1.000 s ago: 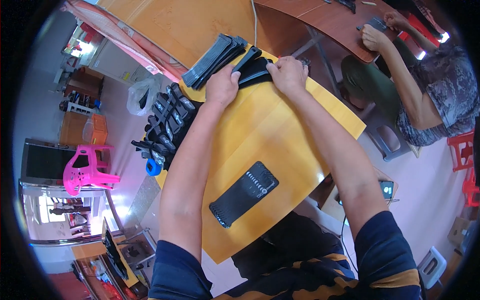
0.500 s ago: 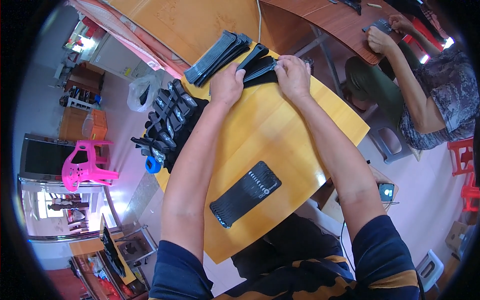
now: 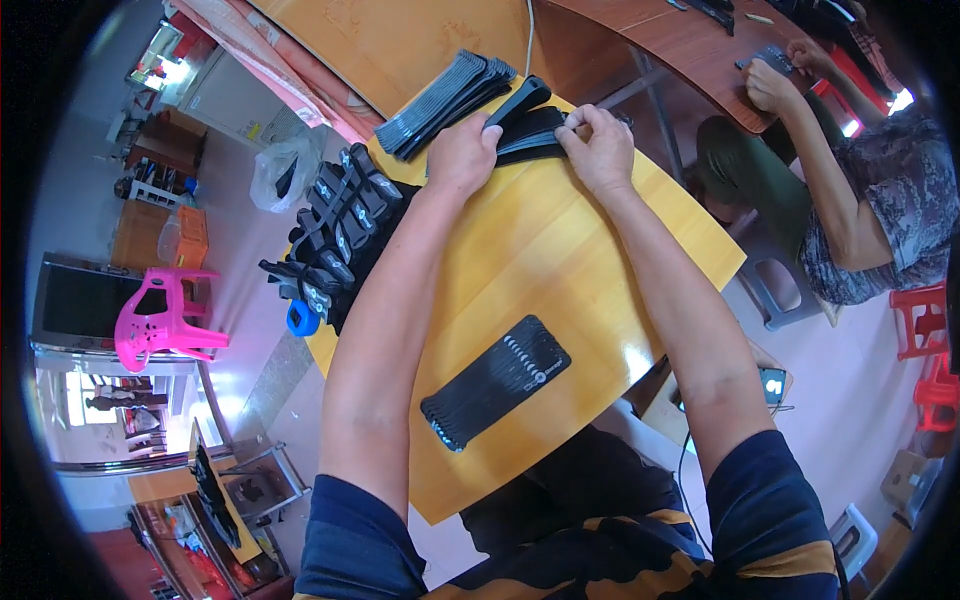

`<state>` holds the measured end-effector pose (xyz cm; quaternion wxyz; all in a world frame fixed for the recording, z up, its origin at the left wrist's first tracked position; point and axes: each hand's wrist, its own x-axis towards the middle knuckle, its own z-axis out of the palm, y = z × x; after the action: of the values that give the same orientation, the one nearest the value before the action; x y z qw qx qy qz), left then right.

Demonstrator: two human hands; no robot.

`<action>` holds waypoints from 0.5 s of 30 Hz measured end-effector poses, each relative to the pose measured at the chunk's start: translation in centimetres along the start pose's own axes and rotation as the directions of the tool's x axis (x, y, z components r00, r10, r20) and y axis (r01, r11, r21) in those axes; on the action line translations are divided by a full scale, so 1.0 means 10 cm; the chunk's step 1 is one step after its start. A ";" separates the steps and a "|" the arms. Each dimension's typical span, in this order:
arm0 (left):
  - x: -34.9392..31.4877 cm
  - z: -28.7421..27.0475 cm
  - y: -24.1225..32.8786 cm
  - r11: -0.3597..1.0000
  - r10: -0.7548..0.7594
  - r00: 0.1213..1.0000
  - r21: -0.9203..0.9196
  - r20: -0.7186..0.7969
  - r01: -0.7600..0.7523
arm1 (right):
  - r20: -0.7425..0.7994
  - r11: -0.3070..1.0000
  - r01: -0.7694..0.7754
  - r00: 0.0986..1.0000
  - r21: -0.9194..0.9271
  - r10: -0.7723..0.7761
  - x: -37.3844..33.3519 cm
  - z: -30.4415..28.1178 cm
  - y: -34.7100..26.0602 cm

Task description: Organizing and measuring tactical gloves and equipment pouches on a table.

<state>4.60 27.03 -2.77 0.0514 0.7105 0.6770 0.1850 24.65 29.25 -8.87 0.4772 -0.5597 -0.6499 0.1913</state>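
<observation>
At the far end of the yellow table, my left hand (image 3: 462, 158) is closed on the near end of a bundle of flat black straps (image 3: 533, 132). My right hand (image 3: 600, 148) pinches the bundle's other end between thumb and forefinger. What lies under the left fingers is hidden. Just left of the bundle rests a fanned stack of dark grey strips in clear, shiny wrapping (image 3: 445, 105). Closer to me, a neat overlapping row of black flat pieces (image 3: 497, 382) with pale printed marks lies on the wood.
Black straps with buckles (image 3: 345, 215) are heaped at the table's left edge, beside a blue roll-like object (image 3: 302, 318). A clear plastic bag (image 3: 283, 175) is beyond them. Across to the right, another person (image 3: 870, 200) works at a brown table (image 3: 690, 50). A pink chair (image 3: 165, 315) stands left.
My right fingers have drawn up from lying over the straps into a raised pinch at their end. My left hand keeps its place on the bundle. The whole view has shifted slightly.
</observation>
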 end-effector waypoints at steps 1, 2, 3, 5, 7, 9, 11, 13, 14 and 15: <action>0.00 0.00 -0.02 1.000 -0.002 1.000 -0.001 -0.002 0.002 | 0.010 1.000 -0.020 1.000 0.011 0.020 0.00 0.00 0.00; 0.01 0.01 -0.04 1.000 0.006 1.000 -0.004 -0.010 -0.006 | 0.011 1.000 -0.018 1.000 0.012 0.018 -0.01 0.01 -0.01; 0.01 0.01 -0.05 1.000 0.014 1.000 -0.007 -0.019 -0.014 | 0.019 1.000 -0.008 1.000 0.001 0.008 -0.01 0.01 -0.02; 0.00 0.03 -0.03 1.000 0.014 1.000 -0.010 -0.021 -0.015 | 0.024 1.000 0.000 1.000 -0.018 0.000 -0.01 0.01 0.03; 0.00 0.04 -0.02 1.000 0.013 1.000 -0.010 -0.025 -0.014 | 0.025 1.000 0.016 1.000 -0.010 -0.015 -0.01 0.02 0.04; -0.01 0.04 -0.02 1.000 0.006 1.000 -0.002 -0.021 -0.006 | 0.032 0.999 0.026 0.999 -0.045 -0.025 -0.02 0.03 0.03; -0.02 0.04 -0.01 1.000 0.000 1.000 0.002 -0.026 0.000 | 0.038 0.996 0.037 0.999 -0.079 -0.034 -0.03 0.03 0.00; -0.04 0.03 0.00 1.000 -0.004 1.000 0.006 -0.030 0.004 | 0.042 0.990 0.016 0.999 -0.140 -0.010 -0.03 0.03 -0.02; -0.05 0.03 0.01 1.000 -0.010 1.000 -0.003 -0.022 0.010 | 0.042 0.990 0.017 0.999 -0.140 -0.011 -0.03 0.03 -0.03; -0.05 0.03 0.01 1.000 -0.015 1.000 -0.012 -0.012 0.015 | 0.046 0.989 0.011 0.999 -0.144 -0.004 -0.03 0.03 -0.04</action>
<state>4.76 26.62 -3.11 0.0529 0.7038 0.6815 0.1932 24.14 28.93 -8.89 0.4211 -0.5858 -0.6749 0.1548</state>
